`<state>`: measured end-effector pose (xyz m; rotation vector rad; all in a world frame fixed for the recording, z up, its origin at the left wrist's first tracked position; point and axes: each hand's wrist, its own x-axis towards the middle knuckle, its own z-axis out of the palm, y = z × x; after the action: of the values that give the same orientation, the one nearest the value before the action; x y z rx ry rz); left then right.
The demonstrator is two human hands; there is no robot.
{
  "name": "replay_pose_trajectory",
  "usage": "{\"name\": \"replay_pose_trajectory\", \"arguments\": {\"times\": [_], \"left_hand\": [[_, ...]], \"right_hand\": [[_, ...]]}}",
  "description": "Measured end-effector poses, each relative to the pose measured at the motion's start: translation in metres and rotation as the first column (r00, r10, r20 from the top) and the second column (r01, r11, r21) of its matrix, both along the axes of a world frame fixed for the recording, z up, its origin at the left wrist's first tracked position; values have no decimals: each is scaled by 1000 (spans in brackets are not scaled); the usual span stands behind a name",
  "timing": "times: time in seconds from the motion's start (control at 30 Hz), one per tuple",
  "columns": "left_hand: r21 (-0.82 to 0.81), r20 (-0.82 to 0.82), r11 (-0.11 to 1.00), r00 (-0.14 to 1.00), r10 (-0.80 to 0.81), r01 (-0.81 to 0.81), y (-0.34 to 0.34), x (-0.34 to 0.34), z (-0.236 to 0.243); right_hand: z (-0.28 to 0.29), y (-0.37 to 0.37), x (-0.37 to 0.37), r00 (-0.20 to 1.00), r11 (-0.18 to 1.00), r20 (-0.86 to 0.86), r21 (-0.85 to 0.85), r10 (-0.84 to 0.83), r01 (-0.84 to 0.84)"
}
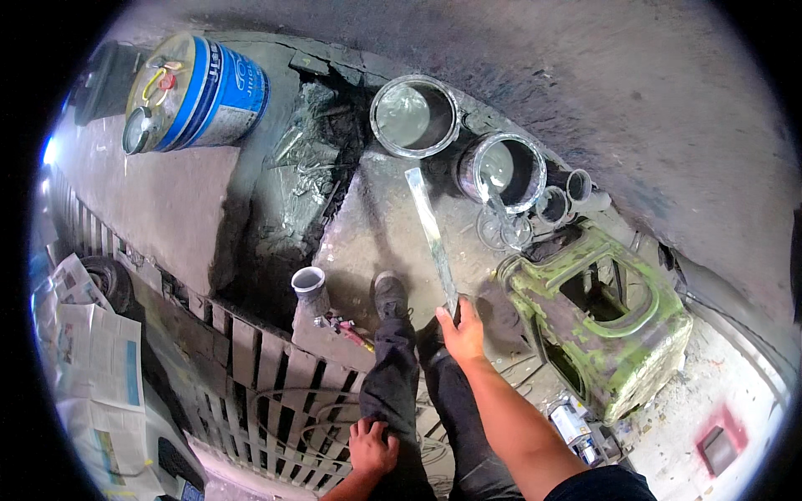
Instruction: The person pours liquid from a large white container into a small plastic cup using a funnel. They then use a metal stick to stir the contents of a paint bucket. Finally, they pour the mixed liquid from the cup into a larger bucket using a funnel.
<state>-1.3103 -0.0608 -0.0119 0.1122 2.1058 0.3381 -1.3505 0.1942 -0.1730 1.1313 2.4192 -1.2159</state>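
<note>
My right hand (462,334) grips the near end of a long, flat, silvery stirring strip (433,227). The strip points away from me over the floor, and its far tip lies just short of a large open bucket (415,117) with pale grey paint inside. To the right of that stands a second open bucket (506,174), also holding grey paint, with grey smears down its near side. My left hand (373,448) rests on my left thigh, holding nothing, its fingers bent and slightly apart.
Small cups (551,205) stand beside the buckets. A green stool-like frame (601,305) sits at right. A blue and white drum (209,93) is far left. A white cup (311,288) stands near my left foot, by the slatted floor grating (276,367). Newspaper (109,351) covers something at left.
</note>
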Motion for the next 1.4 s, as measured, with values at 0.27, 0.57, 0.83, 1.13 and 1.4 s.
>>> {"name": "replay_pose_trajectory", "arguments": {"times": [0.27, 0.57, 0.83, 1.13, 1.4], "left_hand": [[-33, 53, 999, 998, -30, 32, -2, -2, -1], [26, -11, 999, 999, -36, 36, -10, 2, -7], [28, 4, 998, 998, -65, 65, -7, -3, -3], [-26, 32, 984, 984, -175, 175, 1, -13, 10], [-87, 287, 805, 788, -544, 587, 27, -43, 73]], "right_hand": [[-10, 41, -73, 929, 478, 177, -817, -325, 323], [-70, 47, -88, 815, 294, 406, -788, -414, 542], [-73, 31, -35, 831, 427, 420, -718, -365, 550], [-4, 24, 38, 830, 480, 483, -679, -279, 556], [179, 33, 81, 960, 921, 277, -361, -44, 146]]}}
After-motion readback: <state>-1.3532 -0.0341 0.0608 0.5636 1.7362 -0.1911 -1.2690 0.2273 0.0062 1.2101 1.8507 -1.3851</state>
